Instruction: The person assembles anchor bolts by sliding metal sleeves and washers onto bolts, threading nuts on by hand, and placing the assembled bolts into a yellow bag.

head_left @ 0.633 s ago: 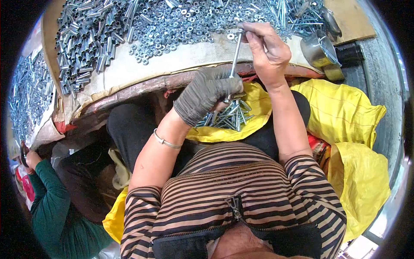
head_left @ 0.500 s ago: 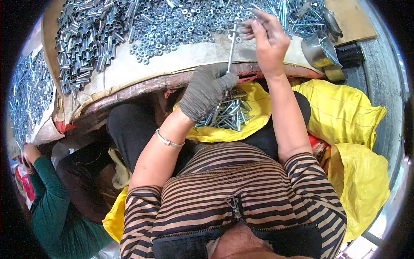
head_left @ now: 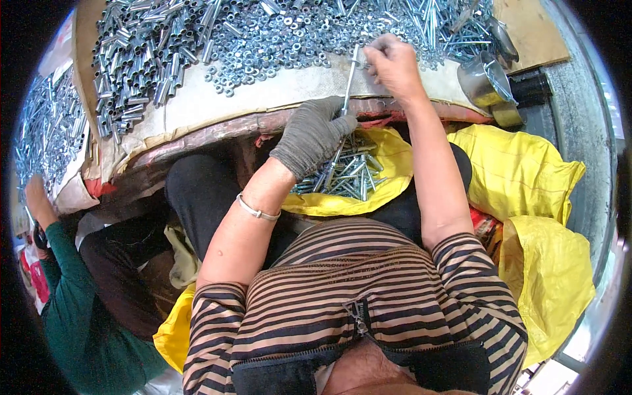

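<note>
The places are told from the open yellow sack [head_left: 388, 201], which is spread between the dark-trousered legs and is partly filled with long metal bolts [head_left: 359, 178]. Above the far edge of this sack, a thin metal rod [head_left: 351, 78] is gripped by the left hand [head_left: 311, 135], on which a grey glove is worn; the rod is pointed up and away, leaning slightly to the right. Near its upper end a small ring-like piece [head_left: 358, 61] is seen — whether it is around the rod or only beside it cannot be judged.

The right hand [head_left: 394, 66], bare, is held farther beyond the sack, with fingers curled just beside the rod's tip. They are blurred, so a touch or a grip cannot be confirmed. The two hands are apart from each other.

Beyond the sack, the surface [head_left: 263, 89] is covered with nuts and washers [head_left: 283, 49], with short tubes [head_left: 145, 52] to the left and long screws [head_left: 454, 33] to the right. A metal cup [head_left: 473, 80] is placed beyond the sack to the right, and a second yellow sack [head_left: 517, 164] just to its right. Nearer than the open sack, faint dotted marks are carried on the striped top [head_left: 342, 266] — too small to be read.
</note>
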Motion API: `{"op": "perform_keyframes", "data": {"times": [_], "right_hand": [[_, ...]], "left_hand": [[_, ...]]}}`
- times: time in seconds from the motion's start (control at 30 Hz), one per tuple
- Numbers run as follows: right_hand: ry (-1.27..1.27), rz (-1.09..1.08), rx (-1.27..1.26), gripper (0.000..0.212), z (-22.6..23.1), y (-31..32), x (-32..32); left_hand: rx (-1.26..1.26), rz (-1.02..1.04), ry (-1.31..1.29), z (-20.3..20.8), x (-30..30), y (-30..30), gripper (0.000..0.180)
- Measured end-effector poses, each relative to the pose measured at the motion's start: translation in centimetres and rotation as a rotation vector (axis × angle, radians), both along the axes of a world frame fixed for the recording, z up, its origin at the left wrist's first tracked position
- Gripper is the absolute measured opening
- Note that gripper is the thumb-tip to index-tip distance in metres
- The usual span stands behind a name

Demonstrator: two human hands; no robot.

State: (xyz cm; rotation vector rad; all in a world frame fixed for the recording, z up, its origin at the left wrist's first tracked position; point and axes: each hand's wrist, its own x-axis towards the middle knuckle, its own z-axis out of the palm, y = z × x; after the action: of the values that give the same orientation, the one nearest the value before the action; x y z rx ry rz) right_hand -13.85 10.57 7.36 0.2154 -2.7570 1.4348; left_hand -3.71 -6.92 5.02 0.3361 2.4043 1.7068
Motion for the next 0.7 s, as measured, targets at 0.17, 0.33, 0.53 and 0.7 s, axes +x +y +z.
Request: {"op": "perform_keyframes", "data": {"times": [0.17,0.33,0.53,0.7], "right_hand": [[-0.074,0.269,-0.615,0.017,1.9,1.6,2.9],[-0.070,0.286,-0.639,0.020,2.7,2.3,4.7],[0.804,0.215,0.017,0.031,1.9,0.0,7.5],[0.353,0.214,-0.432,0.048,2.9,1.5,8.0]], "left_hand": [[-0.071,-0.078,0.061,-0.2,0.6,0.0,0.030],[-0.054,-0.176,0.052,0.7,1.0,0.2,0.032],[-0.245,0.015,0.314,0.4,1.9,0.6,0.031],[-0.434,0.111,0.622,1.1,2.0,0.2,0.029]]}}
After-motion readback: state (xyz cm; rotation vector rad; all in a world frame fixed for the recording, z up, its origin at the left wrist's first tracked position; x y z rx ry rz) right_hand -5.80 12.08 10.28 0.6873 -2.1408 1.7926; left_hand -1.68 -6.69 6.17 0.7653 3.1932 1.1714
